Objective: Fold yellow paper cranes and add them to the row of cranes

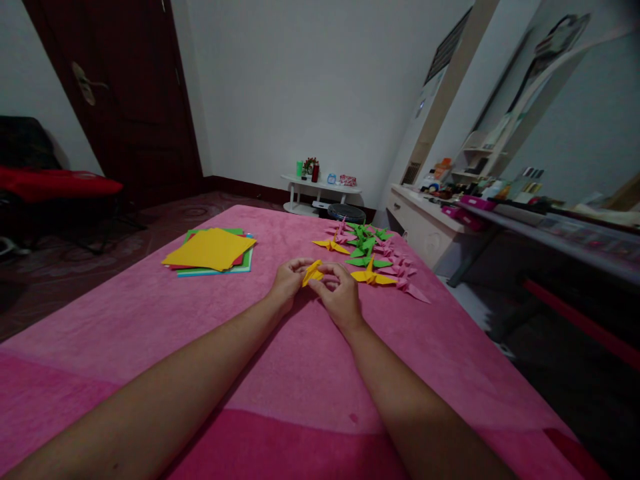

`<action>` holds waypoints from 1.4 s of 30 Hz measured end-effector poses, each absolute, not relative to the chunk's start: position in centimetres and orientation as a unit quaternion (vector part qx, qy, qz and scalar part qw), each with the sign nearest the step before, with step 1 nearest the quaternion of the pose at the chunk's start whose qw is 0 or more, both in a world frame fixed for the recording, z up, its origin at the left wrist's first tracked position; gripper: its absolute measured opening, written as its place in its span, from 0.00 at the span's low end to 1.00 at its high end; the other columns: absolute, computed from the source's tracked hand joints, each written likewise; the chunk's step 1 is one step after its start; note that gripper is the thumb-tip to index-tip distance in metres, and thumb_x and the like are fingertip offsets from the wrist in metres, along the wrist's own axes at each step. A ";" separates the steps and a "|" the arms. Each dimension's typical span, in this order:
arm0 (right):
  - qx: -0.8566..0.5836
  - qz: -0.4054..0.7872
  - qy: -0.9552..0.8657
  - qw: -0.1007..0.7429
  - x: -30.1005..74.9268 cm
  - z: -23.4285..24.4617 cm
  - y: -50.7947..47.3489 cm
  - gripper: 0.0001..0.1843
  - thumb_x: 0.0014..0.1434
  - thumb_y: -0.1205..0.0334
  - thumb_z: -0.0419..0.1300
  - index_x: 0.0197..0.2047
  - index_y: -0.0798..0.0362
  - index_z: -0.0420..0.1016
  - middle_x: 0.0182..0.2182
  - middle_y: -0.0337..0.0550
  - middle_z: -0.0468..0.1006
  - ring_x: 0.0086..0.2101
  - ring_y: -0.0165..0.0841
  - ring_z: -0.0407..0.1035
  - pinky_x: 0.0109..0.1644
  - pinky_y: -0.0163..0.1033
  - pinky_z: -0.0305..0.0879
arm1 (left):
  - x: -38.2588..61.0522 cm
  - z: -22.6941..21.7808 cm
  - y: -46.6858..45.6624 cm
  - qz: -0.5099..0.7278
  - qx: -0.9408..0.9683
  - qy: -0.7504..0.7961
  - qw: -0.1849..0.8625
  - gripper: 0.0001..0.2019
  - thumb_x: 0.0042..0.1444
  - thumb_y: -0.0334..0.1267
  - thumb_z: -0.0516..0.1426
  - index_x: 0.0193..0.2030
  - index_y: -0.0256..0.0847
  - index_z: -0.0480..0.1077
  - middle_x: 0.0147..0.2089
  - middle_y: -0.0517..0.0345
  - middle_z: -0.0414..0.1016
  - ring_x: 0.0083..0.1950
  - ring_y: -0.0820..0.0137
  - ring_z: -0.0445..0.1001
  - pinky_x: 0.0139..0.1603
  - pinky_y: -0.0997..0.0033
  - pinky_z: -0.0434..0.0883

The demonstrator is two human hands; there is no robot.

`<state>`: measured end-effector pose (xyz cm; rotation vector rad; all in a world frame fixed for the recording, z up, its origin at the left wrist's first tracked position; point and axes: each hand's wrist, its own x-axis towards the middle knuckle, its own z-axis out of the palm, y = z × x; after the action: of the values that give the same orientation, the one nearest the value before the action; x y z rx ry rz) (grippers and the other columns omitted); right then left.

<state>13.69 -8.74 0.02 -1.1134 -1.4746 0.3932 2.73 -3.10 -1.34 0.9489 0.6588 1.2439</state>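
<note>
1 yellow paper [313, 273] is pinched by our left hand [287, 283] and right hand [342, 293]; if we pull unevenly, it may tear or crease crookedly.

Over the middle of the pink cover [295, 360], both hands hold a small folded yellow paper [313, 273]: the left hand [289, 280] at one side, the right hand [342, 293] at the other. Toward the far left corner lies a loose stack of square sheets [213, 250], yellow uppermost. Green, pink and yellow paper cranes [371, 275] crowd along the right edge near the far right corner. Beyond the far edge stands a white table [350, 189] with small items.
</note>
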 end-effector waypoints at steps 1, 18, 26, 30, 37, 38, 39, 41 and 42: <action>-0.477 0.169 -0.633 0.586 13.6 -0.1 -8.7 0.14 0.48 0.60 0.61 0.39 0.53 0.70 0.41 0.44 0.73 0.38 0.33 0.70 0.41 0.36 0.70 | 2.7 -1.4 -3.1 0.551 0.418 0.288 0.663 0.17 0.35 0.30 0.64 0.37 0.33 0.70 0.30 0.52 0.76 0.27 0.68 0.75 0.30 0.69 0.72; -0.552 0.048 -0.688 0.469 14.0 0.0 -9.0 0.10 0.59 0.61 0.49 0.42 0.51 0.69 0.36 0.43 0.77 0.36 0.33 0.71 0.40 0.35 0.64 | 3.0 -1.6 -3.2 0.559 0.414 0.292 0.656 0.20 0.32 0.28 0.65 0.36 0.33 0.69 0.32 0.51 0.76 0.28 0.69 0.74 0.31 0.70 0.71; -0.607 -0.069 -0.666 0.429 14.4 0.7 -9.1 0.08 0.57 0.62 0.52 0.35 0.51 0.72 0.33 0.43 0.76 0.35 0.33 0.69 0.37 0.35 0.59 | 3.0 -0.6 -4.1 0.547 0.440 0.319 0.636 0.19 0.32 0.27 0.66 0.36 0.32 0.69 0.28 0.54 0.75 0.25 0.73 0.73 0.27 0.75 0.70; -0.605 0.082 -0.565 0.555 14.5 0.4 -8.0 0.10 0.53 0.61 0.53 0.23 0.54 0.68 0.22 0.39 0.72 0.25 0.30 0.66 0.30 0.33 0.61 | 2.7 -0.9 -3.7 0.529 0.427 0.310 0.665 0.19 0.38 0.28 0.64 0.40 0.33 0.69 0.30 0.53 0.75 0.24 0.74 0.72 0.24 0.78 0.69; -0.462 0.489 -0.294 0.679 14.5 0.7 -7.4 0.04 0.42 0.67 0.58 0.26 0.58 0.71 0.18 0.38 0.74 0.19 0.25 0.67 0.19 0.26 0.61 | 2.3 -0.7 -3.3 0.480 0.359 0.234 0.766 0.14 0.45 0.24 0.60 0.41 0.32 0.68 0.34 0.52 0.75 0.28 0.76 0.74 0.25 0.84 0.70; -0.438 0.517 -0.266 0.686 14.5 0.7 -7.4 0.04 0.41 0.69 0.58 0.26 0.59 0.72 0.18 0.38 0.74 0.19 0.25 0.67 0.20 0.26 0.62 | 2.3 -0.6 -3.4 0.475 0.353 0.226 0.774 0.13 0.46 0.23 0.60 0.40 0.32 0.69 0.33 0.53 0.74 0.28 0.77 0.74 0.25 0.85 0.70; -0.420 0.538 -0.240 0.690 14.5 0.8 -7.3 0.04 0.41 0.71 0.58 0.25 0.59 0.72 0.18 0.38 0.74 0.19 0.24 0.67 0.20 0.26 0.62 | 2.3 -0.5 -3.4 0.470 0.348 0.220 0.781 0.12 0.46 0.23 0.59 0.40 0.32 0.69 0.33 0.53 0.74 0.28 0.78 0.73 0.25 0.85 0.70; -0.397 0.565 -0.204 0.694 14.5 0.8 -7.1 0.04 0.41 0.73 0.58 0.24 0.58 0.71 0.16 0.36 0.72 0.17 0.23 0.66 0.19 0.25 0.62 | 2.2 -0.5 -3.5 0.459 0.340 0.210 0.793 0.11 0.47 0.23 0.59 0.39 0.33 0.69 0.33 0.54 0.74 0.27 0.78 0.73 0.25 0.86 0.70; -0.391 0.572 -0.194 0.695 14.5 0.7 -7.0 0.03 0.42 0.73 0.58 0.24 0.58 0.71 0.15 0.35 0.72 0.17 0.23 0.65 0.19 0.24 0.62 | 2.2 -0.4 -3.5 0.455 0.336 0.205 0.799 0.11 0.48 0.23 0.59 0.39 0.33 0.69 0.33 0.54 0.74 0.27 0.79 0.73 0.25 0.86 0.70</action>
<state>14.51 -6.99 0.72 -0.8733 -0.4338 1.2763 2.20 -3.53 -0.44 0.7212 0.4408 0.9760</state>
